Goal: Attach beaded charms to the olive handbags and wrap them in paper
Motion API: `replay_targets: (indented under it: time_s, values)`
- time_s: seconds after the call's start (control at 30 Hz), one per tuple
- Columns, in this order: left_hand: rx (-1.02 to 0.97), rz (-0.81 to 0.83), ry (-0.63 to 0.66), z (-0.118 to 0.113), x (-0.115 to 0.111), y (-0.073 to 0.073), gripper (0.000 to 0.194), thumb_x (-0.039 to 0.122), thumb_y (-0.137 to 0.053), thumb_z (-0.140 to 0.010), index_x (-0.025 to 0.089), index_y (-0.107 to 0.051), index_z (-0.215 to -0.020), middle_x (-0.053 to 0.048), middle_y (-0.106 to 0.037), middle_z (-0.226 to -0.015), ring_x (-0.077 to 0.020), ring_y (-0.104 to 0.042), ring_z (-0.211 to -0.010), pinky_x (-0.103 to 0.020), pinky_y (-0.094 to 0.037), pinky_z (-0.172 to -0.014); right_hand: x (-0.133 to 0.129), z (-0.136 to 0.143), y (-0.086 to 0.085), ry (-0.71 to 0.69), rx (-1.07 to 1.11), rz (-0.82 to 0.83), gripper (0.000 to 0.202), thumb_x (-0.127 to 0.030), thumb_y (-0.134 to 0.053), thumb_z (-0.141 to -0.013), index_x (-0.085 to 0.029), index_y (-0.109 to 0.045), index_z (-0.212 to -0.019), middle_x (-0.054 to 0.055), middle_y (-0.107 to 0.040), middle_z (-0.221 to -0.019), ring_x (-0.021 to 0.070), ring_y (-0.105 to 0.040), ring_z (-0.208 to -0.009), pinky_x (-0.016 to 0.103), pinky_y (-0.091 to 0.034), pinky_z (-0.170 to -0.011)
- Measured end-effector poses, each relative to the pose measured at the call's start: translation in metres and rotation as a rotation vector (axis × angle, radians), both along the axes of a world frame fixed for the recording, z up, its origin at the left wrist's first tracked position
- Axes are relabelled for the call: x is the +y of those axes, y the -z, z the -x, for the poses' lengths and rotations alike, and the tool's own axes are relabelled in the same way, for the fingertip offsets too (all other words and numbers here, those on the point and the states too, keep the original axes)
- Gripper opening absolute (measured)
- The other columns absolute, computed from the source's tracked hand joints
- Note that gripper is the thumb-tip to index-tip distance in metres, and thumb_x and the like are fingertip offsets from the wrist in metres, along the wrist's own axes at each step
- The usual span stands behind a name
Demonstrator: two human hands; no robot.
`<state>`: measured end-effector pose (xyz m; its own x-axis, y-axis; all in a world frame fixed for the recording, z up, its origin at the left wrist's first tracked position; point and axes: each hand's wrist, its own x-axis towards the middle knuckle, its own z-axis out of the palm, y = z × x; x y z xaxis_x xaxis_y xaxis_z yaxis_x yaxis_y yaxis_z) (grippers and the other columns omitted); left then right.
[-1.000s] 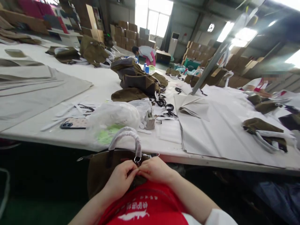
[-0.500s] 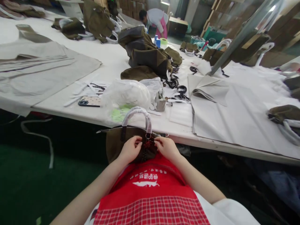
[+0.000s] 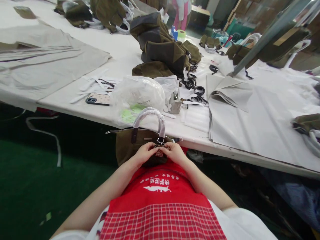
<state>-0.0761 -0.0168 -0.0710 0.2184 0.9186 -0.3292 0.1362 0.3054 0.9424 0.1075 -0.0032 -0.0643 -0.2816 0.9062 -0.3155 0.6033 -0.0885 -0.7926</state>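
Observation:
An olive-brown handbag [image 3: 127, 143] with a white-wrapped handle [image 3: 150, 112] stands against my lap at the table edge. Beneath the metal ring [image 3: 160, 140] at the handle's right base hangs a small brown-and-black patterned bag charm [image 3: 159, 152]. My left hand [image 3: 145, 152] pinches it from the left. From the other side, the fingertips of my right hand [image 3: 174, 151] are closed on it too. Thumbs and fingers of both hands nearly meet there, partly hiding the charm and the bag's front.
Clear plastic bags [image 3: 136, 91], a small metal box [image 3: 175, 106] and a phone [image 3: 97, 99] lie beyond the handbag. Stacked bags [image 3: 165, 55], black rings [image 3: 191, 83] and grey sheets [image 3: 260, 120] cover the white table. A slanted metal pole [image 3: 265, 41] rises at right. Another person [image 3: 181, 11] stands behind.
My hands have come closer together at the charm; the thin strand stretched between them before no longer shows. The view has tilted downward, and the person behind has straightened from bending.

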Motion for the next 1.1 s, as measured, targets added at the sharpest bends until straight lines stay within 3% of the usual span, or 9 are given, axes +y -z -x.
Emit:
replay_targets:
  time_s: [0.1, 0.17, 0.37, 0.53, 0.67, 0.73, 0.83, 0.97, 1.1]
  values:
    - [0.068, 0.003, -0.043, 0.006, 0.0, -0.007, 0.034, 0.049, -0.054, -0.083, 0.017, -0.062, -0.081, 0.006, -0.051, -0.053, -0.0103, -0.046, -0.048, -0.024, -0.037, -0.051, 0.0, -0.003, -0.003, 0.01, -0.062, -0.068, 0.032, -0.044, -0.058, -0.085, -0.017, -0.062, -0.069, -0.003, -0.053, -0.054, 0.0095, -0.043, -0.047, 0.021, -0.028, -0.045]
    - [0.121, -0.016, -0.044, 0.007, -0.001, -0.011, 0.034, 0.048, -0.05, -0.086, 0.018, -0.062, -0.079, 0.007, -0.045, -0.05, -0.0107, -0.043, -0.046, -0.024, -0.033, -0.05, 0.0, -0.001, -0.005, 0.002, -0.113, -0.126, 0.03, -0.042, -0.058, -0.085, -0.018, -0.061, -0.068, -0.003, -0.054, -0.055, 0.0097, -0.043, -0.048, 0.022, -0.027, -0.046]
    - [0.564, -0.398, 0.059, 0.001, -0.008, -0.021, 0.033, 0.038, -0.042, -0.093, 0.019, -0.061, -0.073, -0.004, -0.06, -0.077, -0.018, -0.056, -0.075, -0.03, -0.042, -0.072, 0.002, 0.009, -0.001, -0.071, 0.099, -0.014, 0.029, -0.031, -0.046, -0.092, -0.018, -0.055, -0.067, -0.004, -0.052, -0.051, 0.0097, -0.047, -0.048, 0.021, -0.036, -0.052]
    - [0.691, -0.464, 0.085, 0.003, -0.01, -0.024, 0.032, 0.04, -0.047, -0.091, 0.02, -0.06, -0.07, -0.003, -0.058, -0.075, -0.0175, -0.056, -0.072, -0.03, -0.044, -0.07, 0.006, 0.008, 0.007, -0.099, 0.206, 0.025, 0.029, -0.032, -0.045, -0.093, -0.018, -0.054, -0.069, -0.006, -0.048, -0.051, 0.0096, -0.045, -0.048, 0.021, -0.036, -0.052]
    - [0.511, -0.294, -0.065, 0.007, -0.002, -0.018, 0.034, 0.05, -0.063, -0.078, 0.018, -0.062, -0.091, -0.004, -0.065, -0.085, -0.0183, -0.061, -0.074, -0.031, -0.049, -0.07, 0.008, 0.006, 0.008, -0.147, 0.237, 0.047, 0.027, -0.031, -0.047, -0.093, -0.018, -0.056, -0.071, -0.006, -0.048, -0.053, 0.009, -0.044, -0.049, 0.02, -0.036, -0.052]
    - [0.274, -0.119, 0.012, 0.007, 0.002, -0.015, 0.041, 0.051, -0.063, -0.077, 0.017, -0.062, -0.101, -0.006, -0.068, -0.088, -0.0191, -0.064, -0.076, -0.031, -0.051, -0.07, 0.009, 0.007, 0.007, -0.142, 0.248, 0.053, 0.026, -0.03, -0.047, -0.093, -0.018, -0.057, -0.072, -0.006, -0.049, -0.053, 0.0089, -0.045, -0.049, 0.02, -0.036, -0.051]
    - [0.057, 0.074, 0.155, 0.004, 0.006, -0.015, 0.042, 0.053, -0.057, -0.081, 0.015, -0.064, -0.097, -0.006, -0.071, -0.082, -0.0182, -0.064, -0.069, -0.028, -0.049, -0.06, 0.008, 0.009, 0.004, -0.118, 0.231, 0.055, 0.024, -0.025, -0.046, -0.093, -0.017, -0.059, -0.074, -0.006, -0.049, -0.053, 0.0086, -0.045, -0.048, 0.02, -0.036, -0.051]
    - [0.098, -0.02, 0.148, 0.002, 0.008, -0.014, 0.037, 0.05, -0.058, -0.081, 0.015, -0.067, -0.09, -0.006, -0.072, -0.084, -0.0213, -0.065, -0.076, -0.031, -0.051, -0.069, 0.006, 0.011, -0.005, -0.141, 0.121, 0.057, 0.022, -0.018, -0.046, -0.091, -0.018, -0.065, -0.081, -0.003, -0.058, -0.058, 0.0093, -0.051, -0.048, 0.019, -0.039, -0.05]
    - [0.158, -0.081, 0.167, 0.004, 0.014, -0.009, 0.037, 0.052, -0.057, -0.082, 0.017, -0.068, -0.083, -0.005, -0.072, -0.08, -0.0241, -0.066, -0.079, -0.032, -0.05, -0.073, 0.01, -0.001, -0.026, -0.194, -0.094, -0.078, 0.014, -0.026, -0.058, -0.085, -0.021, -0.072, -0.086, 0.0, -0.068, -0.065, 0.0142, -0.062, -0.06, 0.022, -0.043, -0.056]
